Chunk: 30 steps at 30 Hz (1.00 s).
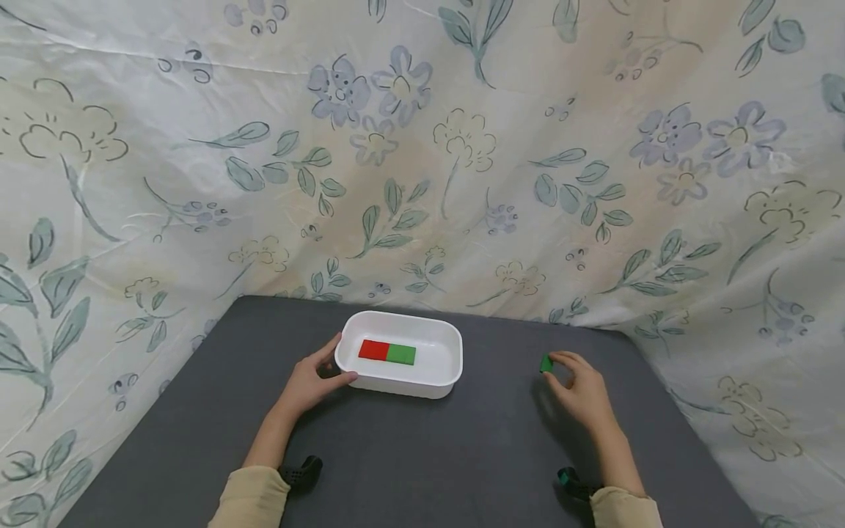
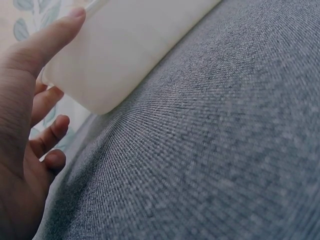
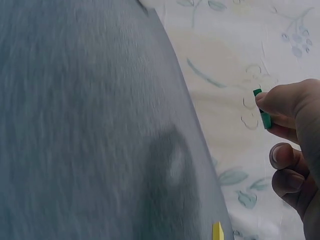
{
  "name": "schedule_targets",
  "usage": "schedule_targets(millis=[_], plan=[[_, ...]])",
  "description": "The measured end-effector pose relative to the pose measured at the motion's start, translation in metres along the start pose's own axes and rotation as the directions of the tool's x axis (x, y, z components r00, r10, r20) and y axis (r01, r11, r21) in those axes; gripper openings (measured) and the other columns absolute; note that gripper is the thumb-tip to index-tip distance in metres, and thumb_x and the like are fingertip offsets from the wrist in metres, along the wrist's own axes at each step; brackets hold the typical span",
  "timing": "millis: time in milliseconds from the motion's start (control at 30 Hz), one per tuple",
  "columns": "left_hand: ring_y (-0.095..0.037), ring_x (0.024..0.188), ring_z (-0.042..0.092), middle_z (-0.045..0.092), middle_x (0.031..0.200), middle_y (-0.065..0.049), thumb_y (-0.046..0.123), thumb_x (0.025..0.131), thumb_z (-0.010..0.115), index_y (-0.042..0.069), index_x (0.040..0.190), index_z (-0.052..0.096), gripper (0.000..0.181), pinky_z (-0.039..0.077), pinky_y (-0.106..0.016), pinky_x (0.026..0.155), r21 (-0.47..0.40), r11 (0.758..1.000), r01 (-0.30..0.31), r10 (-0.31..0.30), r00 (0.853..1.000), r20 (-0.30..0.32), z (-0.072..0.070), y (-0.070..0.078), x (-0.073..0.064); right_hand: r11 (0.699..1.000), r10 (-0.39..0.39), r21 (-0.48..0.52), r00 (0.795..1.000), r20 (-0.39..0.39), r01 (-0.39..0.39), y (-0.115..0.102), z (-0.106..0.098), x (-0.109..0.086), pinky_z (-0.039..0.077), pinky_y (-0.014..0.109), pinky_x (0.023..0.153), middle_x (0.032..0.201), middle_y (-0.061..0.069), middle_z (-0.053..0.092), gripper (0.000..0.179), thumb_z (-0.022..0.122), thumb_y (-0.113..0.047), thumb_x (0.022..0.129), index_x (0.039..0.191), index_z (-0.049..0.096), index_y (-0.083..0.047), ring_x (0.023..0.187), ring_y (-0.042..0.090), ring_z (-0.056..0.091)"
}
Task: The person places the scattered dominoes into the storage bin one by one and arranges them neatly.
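A white plastic tray (image 1: 399,383) with rounded corners stands on the table. Inside it lie a flat red block (image 1: 373,350) and a flat green block (image 1: 401,354), side by side. My left hand (image 1: 315,380) grips the tray's left end, thumb at the near rim and fingers at the far side; the left wrist view shows the thumb (image 2: 55,37) against the tray wall. Well to the right of the tray, my right hand (image 1: 581,389) pinches another small green block (image 3: 266,120) between thumb and fingertips, above the table. The other fingers curl below it.
The dark grey table (image 1: 462,455) carries all this. A yellow piece (image 3: 218,231) shows at the lower edge of the right wrist view. Behind the table hangs a floral cloth (image 1: 429,183). Dark bands (image 1: 302,473) sit on both wrists.
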<state>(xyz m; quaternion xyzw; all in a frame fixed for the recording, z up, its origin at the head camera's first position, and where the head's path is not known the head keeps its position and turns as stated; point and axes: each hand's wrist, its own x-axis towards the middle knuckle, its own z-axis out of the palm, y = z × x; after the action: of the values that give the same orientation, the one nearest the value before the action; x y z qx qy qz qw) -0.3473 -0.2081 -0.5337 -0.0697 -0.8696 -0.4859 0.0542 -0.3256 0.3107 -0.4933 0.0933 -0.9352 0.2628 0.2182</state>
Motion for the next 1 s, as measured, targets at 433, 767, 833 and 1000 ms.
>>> schedule_targets(millis=[433,767,833,1000], plan=[[-0.034,0.119,0.054,0.049,0.162,-0.014,0.046,0.086,0.088,0.018,0.166,0.038,0.098,0.047,-0.053,0.098,0.003,1.0,0.012,-0.012,1.0,0.009,0.001,-0.002,0.0,0.997,-0.064,0.055,0.997,0.05,0.062,-0.035,0.03,0.015,0.043,0.026,0.048,0.134,0.017,0.067,0.037,0.082,-0.009,0.093,0.128,0.072,0.0,0.048,0.003,0.047],[-0.033,0.118,0.054,0.047,0.163,-0.013,0.046,0.085,0.089,0.018,0.166,0.038,0.1,0.046,-0.054,0.101,-0.007,1.0,0.003,-0.003,1.0,0.005,0.001,-0.001,0.002,0.993,-0.085,0.091,0.992,0.092,0.077,-0.061,0.042,0.024,0.045,0.026,0.05,0.136,0.013,0.067,0.038,0.082,-0.013,0.094,0.129,0.073,-0.002,0.049,0.003,0.048],[-0.033,0.118,0.054,0.047,0.163,-0.013,0.047,0.085,0.088,0.017,0.166,0.037,0.1,0.046,-0.055,0.102,-0.009,1.0,-0.001,0.001,1.0,0.005,0.0,-0.001,0.003,0.993,-0.09,0.089,0.992,0.092,0.082,-0.066,0.044,0.026,0.045,0.025,0.05,0.136,0.013,0.067,0.038,0.082,-0.014,0.094,0.129,0.073,-0.002,0.05,0.003,0.048],[-0.031,0.116,0.056,0.049,0.162,-0.012,0.046,0.085,0.089,0.019,0.166,0.038,0.1,0.047,-0.054,0.101,-0.019,1.0,-0.017,0.017,1.0,0.005,-0.001,-0.002,0.003,0.99,-0.111,0.099,0.989,0.096,0.101,-0.076,0.05,0.031,0.045,0.025,0.05,0.135,0.012,0.069,0.037,0.082,-0.014,0.094,0.129,0.074,-0.003,0.05,0.003,0.047]])
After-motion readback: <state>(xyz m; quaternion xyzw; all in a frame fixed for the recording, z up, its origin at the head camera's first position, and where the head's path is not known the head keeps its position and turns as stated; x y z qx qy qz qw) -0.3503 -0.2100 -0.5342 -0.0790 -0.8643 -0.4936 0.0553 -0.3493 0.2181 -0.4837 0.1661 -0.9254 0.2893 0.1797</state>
